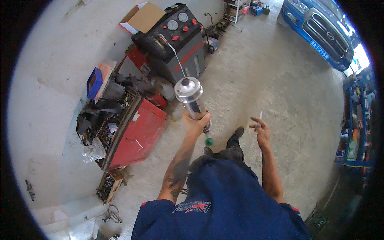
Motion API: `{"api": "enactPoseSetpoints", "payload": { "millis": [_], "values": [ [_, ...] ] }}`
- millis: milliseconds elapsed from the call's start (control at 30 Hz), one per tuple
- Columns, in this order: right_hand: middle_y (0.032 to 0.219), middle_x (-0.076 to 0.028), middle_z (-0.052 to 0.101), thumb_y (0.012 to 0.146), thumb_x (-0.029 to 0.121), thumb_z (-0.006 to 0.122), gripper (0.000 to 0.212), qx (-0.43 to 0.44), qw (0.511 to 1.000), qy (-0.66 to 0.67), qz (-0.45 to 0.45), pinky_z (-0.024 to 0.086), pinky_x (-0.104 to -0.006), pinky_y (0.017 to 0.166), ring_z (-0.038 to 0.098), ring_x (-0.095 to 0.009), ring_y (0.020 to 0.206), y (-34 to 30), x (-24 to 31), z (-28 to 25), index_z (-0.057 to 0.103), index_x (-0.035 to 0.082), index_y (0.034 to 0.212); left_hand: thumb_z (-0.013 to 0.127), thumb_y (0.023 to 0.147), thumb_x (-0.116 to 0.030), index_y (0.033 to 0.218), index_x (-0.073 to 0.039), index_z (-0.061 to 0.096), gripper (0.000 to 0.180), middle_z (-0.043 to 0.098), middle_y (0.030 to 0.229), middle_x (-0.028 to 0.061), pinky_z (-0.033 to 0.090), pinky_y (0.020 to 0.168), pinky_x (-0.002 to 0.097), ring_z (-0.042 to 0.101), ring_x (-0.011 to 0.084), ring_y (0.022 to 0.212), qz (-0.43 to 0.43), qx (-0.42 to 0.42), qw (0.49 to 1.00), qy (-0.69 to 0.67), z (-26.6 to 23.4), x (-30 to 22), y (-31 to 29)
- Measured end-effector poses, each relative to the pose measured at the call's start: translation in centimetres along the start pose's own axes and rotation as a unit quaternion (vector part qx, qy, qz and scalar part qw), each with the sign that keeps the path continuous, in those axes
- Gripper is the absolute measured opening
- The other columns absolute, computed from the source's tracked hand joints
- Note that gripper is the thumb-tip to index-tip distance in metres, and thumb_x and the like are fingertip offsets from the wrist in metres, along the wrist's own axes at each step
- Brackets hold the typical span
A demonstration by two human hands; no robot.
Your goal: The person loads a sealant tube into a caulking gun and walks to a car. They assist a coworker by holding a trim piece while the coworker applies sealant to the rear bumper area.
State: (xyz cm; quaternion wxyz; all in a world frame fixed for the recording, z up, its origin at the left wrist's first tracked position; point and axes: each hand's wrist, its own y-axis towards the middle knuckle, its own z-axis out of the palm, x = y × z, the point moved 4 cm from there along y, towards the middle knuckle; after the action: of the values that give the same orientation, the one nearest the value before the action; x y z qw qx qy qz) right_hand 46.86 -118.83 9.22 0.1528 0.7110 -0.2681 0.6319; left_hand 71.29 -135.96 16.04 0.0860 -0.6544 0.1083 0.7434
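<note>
My left hand [196, 122] is wrapped round the body of a shiny metal canister [189, 91]. Its wide round lid with a dark knob faces up toward me, and its lower end is partly hidden by my fingers. A thin pale tube or rod [176, 54] runs from behind the lid up across the front of a dark machine. Just below the canister is a small green round thing [209, 141] whose kind I cannot make out. Out to the right, my right hand [261, 131] holds a thin white stick, seemingly a cigarette [261, 115], between its fingers.
The dark machine [172, 40] with gauges and red knobs carries an open cardboard box [143, 17]. Left of me stands a red cabinet [138, 136] heaped with tools and parts. A blue vehicle [320, 32] is at far right, blue shelving [356, 120] along the right edge.
</note>
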Motion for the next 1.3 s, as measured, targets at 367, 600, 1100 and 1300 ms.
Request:
{"api": "enactPoseSetpoints", "payload": {
  "millis": [367, 600, 1100, 1300],
  "values": [
    [0.081, -0.005, 0.056, 0.097, 0.025, 0.046, 0.033, 0.004, 0.898, 0.440, 0.021, 0.043, -0.0262, 0.064, 0.053, -0.010, 0.075, 2.4, 12.3, 3.5, 0.056, -0.003, 0.111, 0.070, 0.059, -0.009, 0.097, -0.001, 0.060, 0.040, 0.061, 0.072, 0.0071, 0.048, 0.063, 0.0314, 0.059, 0.0147, 0.065, 0.051, 0.110, 0.955, 0.269, -4.7, -2.9, -5.5],
    [0.086, -0.004, 0.059, 0.094, 0.022, 0.057, 0.031, 0.139, 0.913, 0.383, 0.013, 0.044, -0.0256, 0.068, 0.054, -0.011, 0.078, 0.7, 15.5, 7.2, 0.060, -0.003, 0.112, 0.069, 0.060, -0.011, 0.093, -0.001, 0.061, 0.035, 0.063, 0.072, 0.0126, 0.049, 0.061, 0.0340, 0.063, 0.0204, 0.064, -0.030, 0.089, 0.930, 0.357, -5.8, -3.2, -9.1],
    [0.089, -0.006, 0.065, 0.089, 0.022, 0.064, 0.029, 0.259, 0.949, 0.170, -0.052, 0.045, -0.0264, 0.072, 0.058, -0.012, 0.082, 0.5, 17.2, 9.3, 0.066, -0.001, 0.106, 0.069, 0.059, -0.014, 0.086, -0.004, 0.058, 0.031, 0.061, 0.070, 0.0175, 0.049, 0.062, 0.0363, 0.064, 0.0337, 0.067, -0.016, 0.108, 0.918, 0.382, -5.6, -3.1, -10.1],
    [0.093, -0.005, 0.066, 0.088, 0.022, 0.065, 0.028, 0.271, 0.952, 0.129, -0.065, 0.046, -0.0274, 0.074, 0.058, -0.012, 0.084, 0.3, 17.5, 9.3, 0.066, 0.001, 0.106, 0.068, 0.059, -0.014, 0.093, -0.005, 0.062, 0.036, 0.063, 0.073, 0.0166, 0.050, 0.066, 0.0350, 0.065, 0.0317, 0.070, -0.019, 0.120, 0.919, 0.376, -5.4, -3.3, -9.9]
  ]
}}
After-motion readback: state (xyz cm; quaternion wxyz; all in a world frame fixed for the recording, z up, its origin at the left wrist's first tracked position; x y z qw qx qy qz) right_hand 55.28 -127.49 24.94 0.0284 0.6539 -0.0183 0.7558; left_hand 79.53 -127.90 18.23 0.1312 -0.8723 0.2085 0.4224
